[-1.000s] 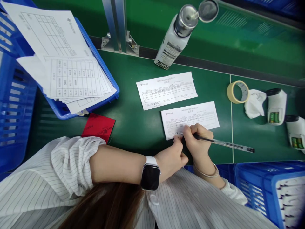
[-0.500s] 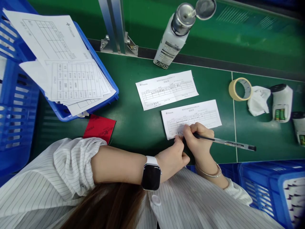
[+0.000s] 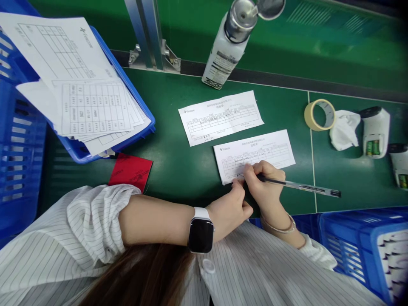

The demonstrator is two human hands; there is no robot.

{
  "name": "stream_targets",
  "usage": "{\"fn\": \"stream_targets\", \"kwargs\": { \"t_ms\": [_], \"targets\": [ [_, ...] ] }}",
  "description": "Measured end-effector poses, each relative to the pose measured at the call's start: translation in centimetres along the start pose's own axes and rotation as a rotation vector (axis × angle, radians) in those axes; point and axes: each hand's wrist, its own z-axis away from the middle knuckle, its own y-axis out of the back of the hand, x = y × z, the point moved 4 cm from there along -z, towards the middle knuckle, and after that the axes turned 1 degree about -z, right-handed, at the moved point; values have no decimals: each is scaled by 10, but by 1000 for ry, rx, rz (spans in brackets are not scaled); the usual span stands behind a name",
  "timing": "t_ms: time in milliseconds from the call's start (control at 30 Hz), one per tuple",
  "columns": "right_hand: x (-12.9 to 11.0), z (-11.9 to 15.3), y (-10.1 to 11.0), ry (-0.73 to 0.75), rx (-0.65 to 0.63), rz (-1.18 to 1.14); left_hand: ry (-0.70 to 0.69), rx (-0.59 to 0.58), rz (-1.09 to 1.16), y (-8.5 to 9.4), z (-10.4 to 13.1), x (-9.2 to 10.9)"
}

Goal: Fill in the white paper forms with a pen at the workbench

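Pen and hands hold nearly the same pose over the near slip as a second ago, though the dark strokes at the slip's lower edge look a little fuller now. The whole view has slid slightly, too, leaving the bottle beyond the near slip closer to the top edge.

From where I stand, the right hand is closed round the slim, clear-barrelled pen, thumb and fingers pinched near its writing end, over the near slip's lower part. The left hand has its fingers loosely curled at that slip's lower edge; I can't tell whether they grip the paper.

Just beyond the near slip lies a second slip, flat, thin and faintly creased, with printed rows and handwriting. The bottle farther off is whitish, with a shiny metal top and its round lid flipped up. To the near slip's right sit a pale yellow ring of tape and a crumpled white wad. To its left, well apart, are a glossy red square and a smooth blue basket heaped with loose printed sheets.
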Motion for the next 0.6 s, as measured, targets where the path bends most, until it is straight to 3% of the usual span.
{"fn": "stream_targets", "kwargs": {
  "t_ms": [600],
  "targets": [
    [0, 0, 0, 10, 0, -9, -8, 0, -2, 0, 0, 0]
  ]
}}
